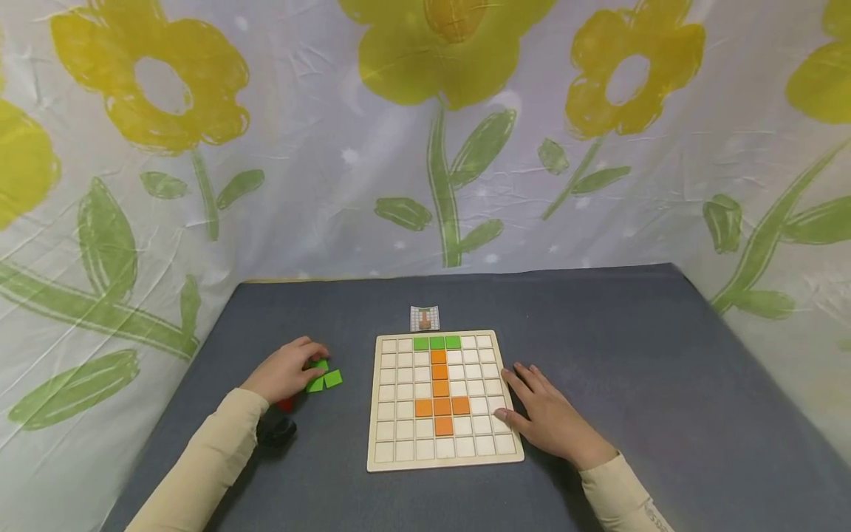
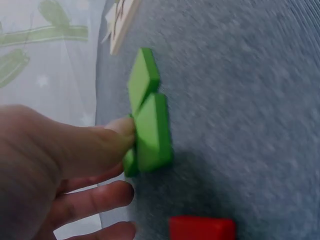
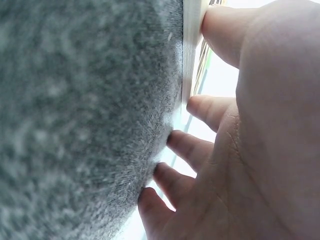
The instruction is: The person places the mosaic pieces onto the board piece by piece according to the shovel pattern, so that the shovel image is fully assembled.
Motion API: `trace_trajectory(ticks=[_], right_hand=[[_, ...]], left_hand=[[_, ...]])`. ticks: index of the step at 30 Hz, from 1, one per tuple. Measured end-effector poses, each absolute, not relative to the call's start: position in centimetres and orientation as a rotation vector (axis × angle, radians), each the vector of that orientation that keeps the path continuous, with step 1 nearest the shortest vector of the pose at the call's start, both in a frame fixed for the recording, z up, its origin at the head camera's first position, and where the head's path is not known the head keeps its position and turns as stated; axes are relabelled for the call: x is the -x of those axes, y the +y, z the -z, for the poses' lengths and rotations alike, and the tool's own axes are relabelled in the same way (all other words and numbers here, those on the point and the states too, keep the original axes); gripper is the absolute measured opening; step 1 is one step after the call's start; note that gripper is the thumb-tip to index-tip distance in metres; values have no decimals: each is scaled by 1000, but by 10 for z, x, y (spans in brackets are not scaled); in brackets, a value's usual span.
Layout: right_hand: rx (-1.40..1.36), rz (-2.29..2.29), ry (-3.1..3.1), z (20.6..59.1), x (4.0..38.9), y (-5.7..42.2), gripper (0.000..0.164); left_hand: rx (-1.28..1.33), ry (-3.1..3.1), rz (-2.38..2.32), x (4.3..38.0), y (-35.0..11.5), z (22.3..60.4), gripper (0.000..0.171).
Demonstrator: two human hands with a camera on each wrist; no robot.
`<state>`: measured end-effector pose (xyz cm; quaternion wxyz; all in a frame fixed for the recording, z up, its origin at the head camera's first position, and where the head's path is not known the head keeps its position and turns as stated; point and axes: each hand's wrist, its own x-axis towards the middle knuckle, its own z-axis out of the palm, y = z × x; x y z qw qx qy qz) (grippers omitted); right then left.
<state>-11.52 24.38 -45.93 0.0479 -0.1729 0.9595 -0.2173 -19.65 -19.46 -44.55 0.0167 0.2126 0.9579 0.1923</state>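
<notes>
My left hand [image 1: 282, 372] is over several small green tiles [image 1: 333, 378] left of the board. Its thumb and index finger pinch one green tile [image 2: 131, 162], largely covered by the thumb in the left wrist view; two more green tiles lie beside it. A red block [image 2: 202, 228] sits nearer the wrist. The wooden grid board [image 1: 445, 465] has white cells, three green tiles [image 1: 436, 343] in its far row and several orange tiles [image 1: 442, 406] in a cross below them. My right hand [image 1: 552, 417], fingers spread, rests at the board's right edge, thumb on the rim.
A small printed card [image 1: 425, 318] lies just behind the board. Below the left wrist is a black object [image 1: 275, 428]. The dark grey table [image 1: 631, 332] meets a flower-patterned cloth [image 1: 319, 162] at the back and sides.
</notes>
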Motion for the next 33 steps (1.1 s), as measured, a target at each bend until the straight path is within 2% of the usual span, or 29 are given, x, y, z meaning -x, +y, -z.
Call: trace_trajectory(ticks=[20,33], right_hand=[[529,647,2938,459,116,243,70],[515,658,2927,458,115,242,70]], left_hand=[[-761,2997,-564,197,-201,453,25],[-838,3082,-495,189,-181,444,27]])
